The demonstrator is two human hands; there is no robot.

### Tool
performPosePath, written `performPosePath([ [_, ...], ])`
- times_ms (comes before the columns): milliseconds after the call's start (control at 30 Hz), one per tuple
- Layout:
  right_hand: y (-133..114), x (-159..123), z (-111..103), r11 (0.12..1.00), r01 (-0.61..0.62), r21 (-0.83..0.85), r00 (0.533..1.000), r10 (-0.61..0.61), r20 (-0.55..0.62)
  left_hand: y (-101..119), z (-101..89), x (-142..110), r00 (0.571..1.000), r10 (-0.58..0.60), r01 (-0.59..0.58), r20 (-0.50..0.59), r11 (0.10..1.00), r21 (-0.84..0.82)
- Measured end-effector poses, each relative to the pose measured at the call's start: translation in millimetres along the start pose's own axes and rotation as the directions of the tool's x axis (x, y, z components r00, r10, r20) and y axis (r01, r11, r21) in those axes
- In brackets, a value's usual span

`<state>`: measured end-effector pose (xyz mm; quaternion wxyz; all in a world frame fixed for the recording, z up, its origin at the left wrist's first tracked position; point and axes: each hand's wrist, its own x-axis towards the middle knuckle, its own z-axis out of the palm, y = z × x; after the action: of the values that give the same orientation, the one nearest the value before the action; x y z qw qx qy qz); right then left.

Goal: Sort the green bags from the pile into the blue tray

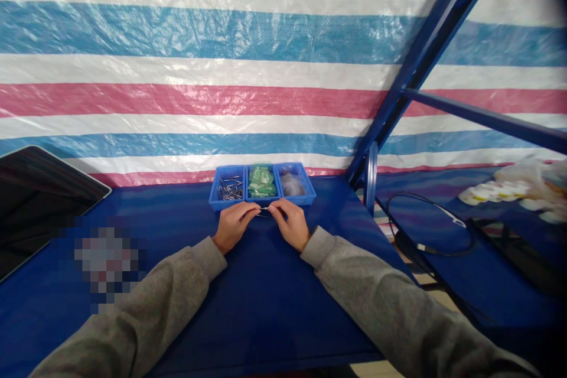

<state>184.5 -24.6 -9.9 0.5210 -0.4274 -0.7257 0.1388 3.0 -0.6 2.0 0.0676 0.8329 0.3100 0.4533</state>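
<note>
My left hand (233,225) and my right hand (290,223) meet close together over the blue table, just in front of the bins. Both are closed in a pinch on a thin, light-coloured rod-like piece (264,208) that spans the small gap between the fingertips. Its exact kind is too small to make out. Right behind the hands stands a blue three-part bin (214,196). The left compartment holds several thin metal pieces (231,189), the middle one green plastic packets (261,181), and the right one a clear plastic bag (291,184) with contents I cannot make out.
A dark flat screen (39,201) lies at the left, with a blurred-out patch (106,260) near it. Blue metal posts (411,80) rise at the right. Beyond them, another blue table carries a black cable (436,253) and white-and-yellow items (491,192). A striped sheet (199,97) hangs behind.
</note>
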Motion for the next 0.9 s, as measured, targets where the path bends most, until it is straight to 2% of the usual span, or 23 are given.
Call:
performPosePath([
  [200,-2.3,0.2,-0.6,1.000,0.005,-0.003,1.000,-0.005,0.028,-2.8,1.3,-0.5,0.996,-0.091,0.090,0.006,0.995,0.045],
  [467,-4.3,-0.7,-1.7,0.999,0.021,0.026,0.999,-0.022,0.037,-1.9,-1.1,-0.7,0.992,-0.117,0.115,0.035,0.991,0.063],
  [633,-2.5,-0.7,-1.1,0.999,0.042,-0.006,0.997,-0.042,0.066,1.0,-3.3,-0.2,0.998,-0.060,0.059,0.027,0.998,0.029],
  [900,6.9,-3.0,3.6,0.997,0.070,-0.013,0.978,-0.066,0.200,5.4,-3.8,0.8,0.999,0.015,-0.017,-0.033,0.998,-0.066],
])
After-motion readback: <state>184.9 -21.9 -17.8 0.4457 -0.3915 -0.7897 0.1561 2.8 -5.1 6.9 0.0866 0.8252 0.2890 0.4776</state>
